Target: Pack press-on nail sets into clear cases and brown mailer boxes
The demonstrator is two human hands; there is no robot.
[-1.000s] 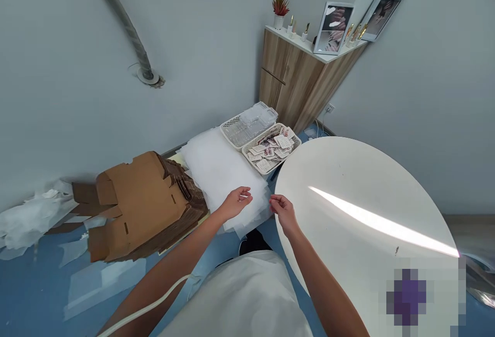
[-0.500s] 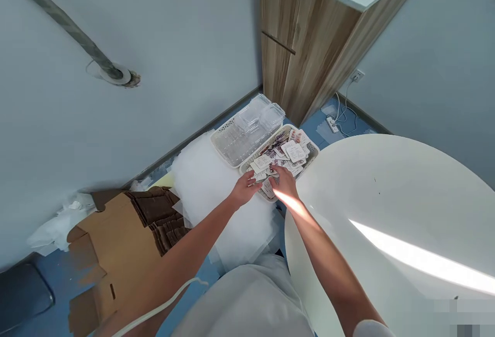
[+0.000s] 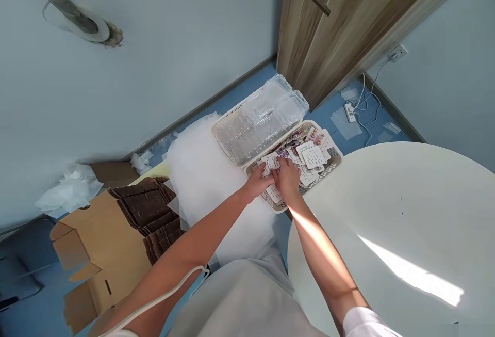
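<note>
A pale perforated basket [image 3: 335, 165] holds a loose heap of printed white cards [image 3: 314, 157], some with coloured pictures. Both hands reach into its near left part. My left hand [image 3: 257, 182] has its fingers on a printed card [image 3: 270, 162] at the basket's left side. Right beside it, my right hand [image 3: 287, 178] bends its fingers down among the cards; its fingertips are partly hidden, and what they hold cannot be made out. Against this basket stands a second basket [image 3: 221, 143] with clear plastic boxes [image 3: 266, 107].
White sheets [image 3: 209, 172] are stacked left of the baskets. Flattened brown cardboard [image 3: 112, 244] lies farther left. A round white table [image 3: 386, 192] is at the right. Behind stands a wooden cabinet [image 3: 348, 22], with a power strip [image 3: 350, 112] and cables on the floor.
The view has tilted down and come closer to the baskets. My hands have moved closer together and deeper into the cards, the right hand's fingers now more bent.
</note>
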